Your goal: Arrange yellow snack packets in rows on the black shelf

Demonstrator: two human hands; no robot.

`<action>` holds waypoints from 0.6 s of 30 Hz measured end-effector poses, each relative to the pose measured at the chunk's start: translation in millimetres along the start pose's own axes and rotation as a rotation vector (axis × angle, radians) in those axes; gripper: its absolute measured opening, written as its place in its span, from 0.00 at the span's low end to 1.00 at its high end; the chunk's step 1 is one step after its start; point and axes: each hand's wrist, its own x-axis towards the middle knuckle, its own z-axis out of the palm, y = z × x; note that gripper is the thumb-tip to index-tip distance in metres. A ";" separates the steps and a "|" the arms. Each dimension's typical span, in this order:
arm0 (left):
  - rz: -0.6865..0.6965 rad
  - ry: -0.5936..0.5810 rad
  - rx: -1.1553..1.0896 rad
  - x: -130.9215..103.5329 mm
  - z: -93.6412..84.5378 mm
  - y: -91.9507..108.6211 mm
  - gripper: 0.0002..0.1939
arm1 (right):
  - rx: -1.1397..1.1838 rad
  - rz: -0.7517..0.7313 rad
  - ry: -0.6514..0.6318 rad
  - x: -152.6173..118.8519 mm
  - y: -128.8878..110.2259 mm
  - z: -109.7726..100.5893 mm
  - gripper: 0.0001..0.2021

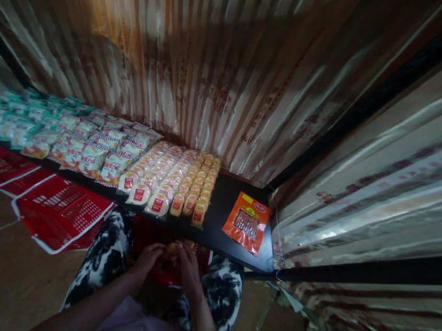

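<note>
Both hands are low in the view, over a red basket point(149, 233) between my knees. My left hand point(150, 261) and my right hand point(188, 266) have their fingers bent around a small yellowish packet point(172, 250) between them. The dim light blurs the fingertips. Just beyond, on a black shelf point(217, 236), lie rows of small yellow packets point(193, 196) and round white packaged pastries point(140, 192). An orange-red pouch point(246, 223) lies flat near the shelf's right end.
Striped white snack bags point(90, 152) and green-and-white bags point(17, 118) cover the shelf's left part. Red baskets point(63, 206) with white rims stand on the tiled floor at left. Pleated plastic sheeting point(201, 71) hangs behind, with black frame bars point(358, 105) at right.
</note>
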 end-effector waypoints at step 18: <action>-0.068 -0.041 -0.053 -17.7 -9.8 9.6 0.18 | 0.076 0.017 -0.054 5.7 6.2 -2.4 0.20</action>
